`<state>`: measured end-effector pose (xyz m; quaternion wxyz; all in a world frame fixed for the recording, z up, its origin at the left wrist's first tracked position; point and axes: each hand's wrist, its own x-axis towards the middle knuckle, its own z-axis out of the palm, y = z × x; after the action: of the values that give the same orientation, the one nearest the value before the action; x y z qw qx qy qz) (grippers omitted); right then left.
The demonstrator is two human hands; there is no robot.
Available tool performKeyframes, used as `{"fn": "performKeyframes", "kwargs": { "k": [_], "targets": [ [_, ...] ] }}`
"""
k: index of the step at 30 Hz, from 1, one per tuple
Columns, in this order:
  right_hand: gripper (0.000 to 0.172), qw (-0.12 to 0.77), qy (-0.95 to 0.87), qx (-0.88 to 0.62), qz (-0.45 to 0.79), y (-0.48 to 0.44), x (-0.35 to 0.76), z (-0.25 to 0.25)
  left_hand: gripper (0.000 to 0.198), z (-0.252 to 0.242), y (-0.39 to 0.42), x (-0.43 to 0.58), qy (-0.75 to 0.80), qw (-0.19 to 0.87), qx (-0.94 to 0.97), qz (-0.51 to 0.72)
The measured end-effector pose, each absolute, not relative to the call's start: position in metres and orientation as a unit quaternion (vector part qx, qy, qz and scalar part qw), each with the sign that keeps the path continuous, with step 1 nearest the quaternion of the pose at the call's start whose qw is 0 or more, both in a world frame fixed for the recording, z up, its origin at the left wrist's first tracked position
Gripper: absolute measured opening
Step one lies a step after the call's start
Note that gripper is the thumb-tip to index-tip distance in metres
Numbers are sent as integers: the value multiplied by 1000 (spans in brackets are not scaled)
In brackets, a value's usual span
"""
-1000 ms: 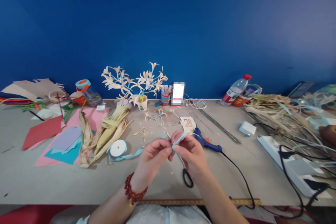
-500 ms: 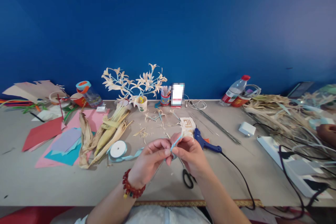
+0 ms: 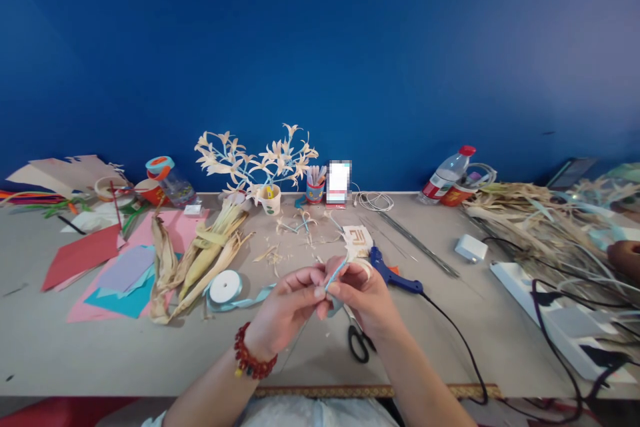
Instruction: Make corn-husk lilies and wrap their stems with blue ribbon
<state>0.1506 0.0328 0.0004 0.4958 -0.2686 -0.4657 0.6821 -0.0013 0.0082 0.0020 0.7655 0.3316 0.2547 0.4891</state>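
My left hand (image 3: 295, 297) and my right hand (image 3: 363, 290) meet above the table, fingertips pinched round one thin stem wrapped in light blue ribbon (image 3: 337, 271). A thin wire runs down and left from under the fingers. Pale petals show behind my right fingers. Below and partly behind my right hand lie black-handled scissors (image 3: 358, 344). To the left sits a spool of light blue ribbon (image 3: 225, 287), its loose end trailing toward my left hand. A blue glue gun (image 3: 395, 273) rests to the right, its cord running toward the front edge.
Corn husks (image 3: 210, 253) and coloured paper (image 3: 125, 273) lie at left. Pale husk flowers (image 3: 280, 153) stand in a paper cup (image 3: 271, 200) at the back. Metal wires (image 3: 420, 243), a power strip (image 3: 540, 320) and cables occupy the right. Another person's hand (image 3: 624, 259) shows at the far right.
Both hands stay almost in place on the ribbon-wrapped stem. My right fingers have shifted slightly, and pale petals now show more behind them. The rest of the table looks unchanged.
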Motion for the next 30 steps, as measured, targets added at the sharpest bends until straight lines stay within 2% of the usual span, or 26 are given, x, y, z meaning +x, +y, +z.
{"fn": "performKeyframes", "kwargs": {
  "k": [5,7,14,20,22,28,30],
  "targets": [
    [20,526,-490,-320,617,33,151,-3,9,2,3,-1,349,586,482,550],
    [20,530,-479,-327,618,33,150,-2,11,1,2,0,364,553,505,554],
    [22,518,-459,-251,677,30,144,0,12,-2,6,1,309,680,387,541],
    [23,516,-455,-279,670,31,147,0,20,0,10,-1,281,758,347,475],
    [25,516,-456,-292,663,31,148,0,19,0,9,-2,306,726,379,485],
    [25,538,-465,-346,612,35,146,-3,11,5,6,-5,407,495,555,530],
    [24,536,-465,-348,613,36,145,-5,14,7,7,-6,414,477,565,531]
  ]
}}
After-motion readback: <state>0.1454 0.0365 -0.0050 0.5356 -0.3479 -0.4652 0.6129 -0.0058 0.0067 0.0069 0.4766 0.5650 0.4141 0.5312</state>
